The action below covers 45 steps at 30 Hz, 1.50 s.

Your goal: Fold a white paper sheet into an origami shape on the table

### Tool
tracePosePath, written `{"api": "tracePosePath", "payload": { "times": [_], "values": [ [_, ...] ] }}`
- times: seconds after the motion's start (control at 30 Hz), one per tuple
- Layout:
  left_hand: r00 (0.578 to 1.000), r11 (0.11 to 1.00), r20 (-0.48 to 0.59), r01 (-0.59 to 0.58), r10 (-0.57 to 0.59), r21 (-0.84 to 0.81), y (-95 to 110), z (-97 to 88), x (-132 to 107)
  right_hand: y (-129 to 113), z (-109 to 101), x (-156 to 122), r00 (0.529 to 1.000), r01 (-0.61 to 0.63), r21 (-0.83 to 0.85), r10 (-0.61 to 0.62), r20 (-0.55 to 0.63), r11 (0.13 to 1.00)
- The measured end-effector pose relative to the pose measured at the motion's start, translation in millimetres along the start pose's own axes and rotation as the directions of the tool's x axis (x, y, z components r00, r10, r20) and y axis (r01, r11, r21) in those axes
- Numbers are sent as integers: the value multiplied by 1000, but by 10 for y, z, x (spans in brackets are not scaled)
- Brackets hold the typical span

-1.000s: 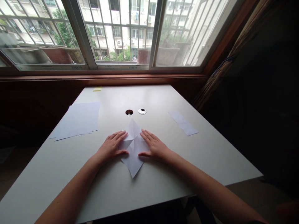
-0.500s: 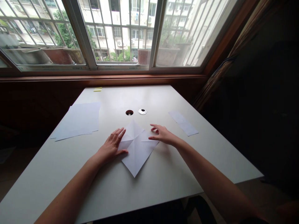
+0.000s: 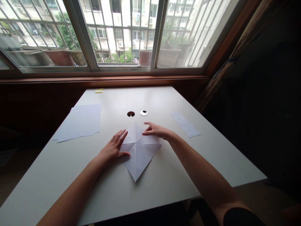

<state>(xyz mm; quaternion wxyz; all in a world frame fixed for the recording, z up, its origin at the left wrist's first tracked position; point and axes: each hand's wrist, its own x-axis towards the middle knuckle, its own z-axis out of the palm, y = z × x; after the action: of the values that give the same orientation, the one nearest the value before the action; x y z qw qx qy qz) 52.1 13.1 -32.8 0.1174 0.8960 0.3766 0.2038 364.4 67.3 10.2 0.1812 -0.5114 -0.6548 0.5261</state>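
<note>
A square sheet of white paper (image 3: pixel 137 157) lies on the table with one corner pointing at me. Creases cross at its middle. My left hand (image 3: pixel 115 145) rests over the paper's left corner, fingers and thumb apart, holding nothing. Over the upper right edge of the sheet is my right hand (image 3: pixel 155 130), its index finger and thumb stretched apart and pointing left. Nothing shows between them; the other fingers are partly curled. Whether the right hand touches the paper, I cannot tell.
The white table (image 3: pixel 164 185) stands below a barred window. Several white sheets (image 3: pixel 81 122) lie at the left, a paper strip (image 3: pixel 185 124) at the right. Behind the square sheet are a cable hole (image 3: pixel 131 114) and its round cover (image 3: pixel 144 113). Yellow notes (image 3: pixel 99 90) lie far left.
My right hand has moved left and slightly away from me, over the paper's upper right edge, uncovering its right corner. My left hand has stayed at the left corner.
</note>
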Motion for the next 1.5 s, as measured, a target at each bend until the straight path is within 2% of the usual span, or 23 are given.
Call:
{"api": "tracePosePath", "payload": {
  "times": [0.07, 0.2, 0.3, 0.47, 0.57, 0.77, 1.0, 1.23, 1.5],
  "values": [
    [1000, 1000, 1, 2, -2, -10, 0, -4, -3, 6, -10, 19, 1000, -17, 57, 18, -16, 998],
    [1000, 1000, 21, 12, -12, -23, 5, -14, -8, 10, 30, 50, 990, -4, 22, 7, -138, 1000],
    [999, 999, 29, 23, -22, -33, 21, -29, -8, -9, 76, 71, 991, 7, 37, -1, -137, 999],
    [1000, 1000, 12, 6, -6, -30, 44, -45, -7, -80, 108, 77, 990, -31, 174, 54, -128, 984],
    [1000, 1000, 13, 12, -12, -25, 42, -44, -8, -127, 100, 70, 989, -56, 193, 81, -126, 980],
    [1000, 999, 17, 15, -14, -35, 23, -51, -18, -163, 64, 21, 997, -62, 301, 71, -21, 952],
    [1000, 999, 19, 8, -7, -39, 2, -45, -20, -127, -5, -197, 978, -110, 422, 23, 206, 900],
    [1000, 1000, 30, 4, -3, -19, 8, -42, -6, -86, 76, -295, 978, -54, 549, -67, 199, 834],
    [1000, 1000, 16, -8, 8, 0, -12, -32, -7, -72, 103, -297, 990, 17, 474, -82, 117, 880]
  ]
}}
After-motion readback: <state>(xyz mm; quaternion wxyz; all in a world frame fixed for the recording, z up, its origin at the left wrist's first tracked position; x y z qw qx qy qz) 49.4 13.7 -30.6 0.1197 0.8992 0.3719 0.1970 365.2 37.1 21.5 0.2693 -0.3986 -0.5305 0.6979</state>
